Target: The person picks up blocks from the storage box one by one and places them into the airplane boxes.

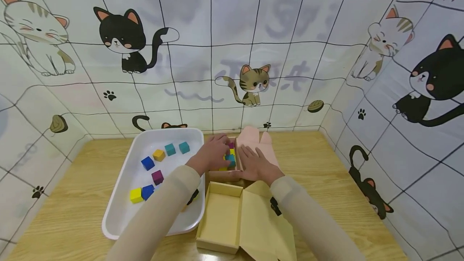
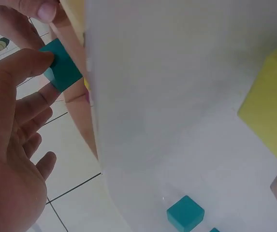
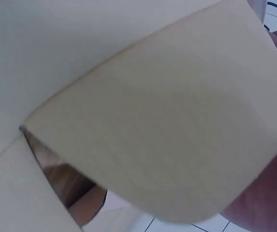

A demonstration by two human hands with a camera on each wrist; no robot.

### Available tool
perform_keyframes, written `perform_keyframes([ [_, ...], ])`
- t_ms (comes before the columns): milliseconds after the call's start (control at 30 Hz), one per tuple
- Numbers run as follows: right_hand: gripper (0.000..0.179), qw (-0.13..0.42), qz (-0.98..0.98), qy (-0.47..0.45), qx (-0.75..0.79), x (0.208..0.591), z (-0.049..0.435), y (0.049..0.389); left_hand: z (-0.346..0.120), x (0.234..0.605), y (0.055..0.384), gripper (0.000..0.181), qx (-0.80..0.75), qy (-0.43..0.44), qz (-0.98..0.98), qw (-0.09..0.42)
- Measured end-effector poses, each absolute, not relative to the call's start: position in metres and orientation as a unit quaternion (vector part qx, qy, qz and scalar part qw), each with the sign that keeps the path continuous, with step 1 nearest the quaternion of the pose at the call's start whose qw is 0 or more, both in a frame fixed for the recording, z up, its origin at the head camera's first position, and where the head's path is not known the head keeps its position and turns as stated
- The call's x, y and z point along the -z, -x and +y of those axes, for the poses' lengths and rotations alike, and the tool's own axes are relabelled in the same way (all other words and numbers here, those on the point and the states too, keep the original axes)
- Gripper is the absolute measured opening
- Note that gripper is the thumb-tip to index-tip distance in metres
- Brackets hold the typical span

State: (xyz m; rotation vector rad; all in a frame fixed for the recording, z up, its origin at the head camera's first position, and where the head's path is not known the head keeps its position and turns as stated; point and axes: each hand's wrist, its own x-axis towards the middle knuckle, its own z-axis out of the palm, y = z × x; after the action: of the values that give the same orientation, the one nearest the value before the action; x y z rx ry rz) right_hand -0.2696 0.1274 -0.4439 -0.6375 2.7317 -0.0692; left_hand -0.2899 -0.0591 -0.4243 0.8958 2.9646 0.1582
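My left hand [image 1: 214, 153] pinches a teal cube [image 2: 62, 65] between thumb and finger, over the small pink box [image 1: 222, 175]. Inside that box several coloured cubes show, a yellow cube [image 1: 232, 151] among them; the hand hides part of them. My right hand [image 1: 258, 165] lies with straight fingers on the pink box's folded-back lid [image 1: 258, 137], its thumb near the box's side. Nothing is seen in its grasp. A yellow cardboard flap [image 3: 167, 116] blocks most of that hand in the right wrist view.
A white tray [image 1: 121, 180] at left holds several loose cubes, such as a blue cube [image 1: 148, 163] and a maroon cube [image 1: 157, 177]. In front of the pink box stands an open yellow box [image 1: 222, 212], its lid spread right under my right forearm. Cat-print cloth [image 1: 188, 63] walls the table.
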Motion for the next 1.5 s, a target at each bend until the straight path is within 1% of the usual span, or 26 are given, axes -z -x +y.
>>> perform_keyframes([
  [133,0.099,0.176,0.959,0.221,0.026,0.443,0.128,0.268,-0.06,0.426,0.288,0.024,-0.052,-0.286,0.956,0.036],
  [267,0.098,0.18,0.958,0.223,0.026,0.441,0.128,0.266,-0.06,0.429,0.287,0.025,-0.034,-0.295,0.954,0.045],
  [567,0.102,0.182,0.958,0.22,0.032,0.428,0.13,0.263,-0.061,0.432,0.285,0.019,-0.021,-0.295,0.955,0.039],
  [833,0.1,0.188,0.958,0.216,0.034,0.429,0.134,0.262,-0.058,0.435,0.284,0.017,0.003,-0.28,0.959,0.041],
  [1067,0.09,0.167,0.956,0.237,0.036,0.425,0.134,0.261,-0.057,0.435,0.282,0.014,0.024,-0.274,0.961,0.037],
  [1233,0.087,0.151,0.958,0.239,0.051,0.42,0.134,0.261,-0.072,0.423,0.278,0.022,-0.02,-0.267,0.963,0.026],
  [1367,0.084,0.133,0.963,0.225,0.072,0.419,0.134,0.261,-0.088,0.41,0.267,0.025,-0.047,-0.266,0.963,0.016],
  [1500,0.08,0.124,0.969,0.206,0.054,0.421,0.132,0.258,-0.107,0.4,0.246,0.024,-0.083,-0.264,0.961,0.001],
])
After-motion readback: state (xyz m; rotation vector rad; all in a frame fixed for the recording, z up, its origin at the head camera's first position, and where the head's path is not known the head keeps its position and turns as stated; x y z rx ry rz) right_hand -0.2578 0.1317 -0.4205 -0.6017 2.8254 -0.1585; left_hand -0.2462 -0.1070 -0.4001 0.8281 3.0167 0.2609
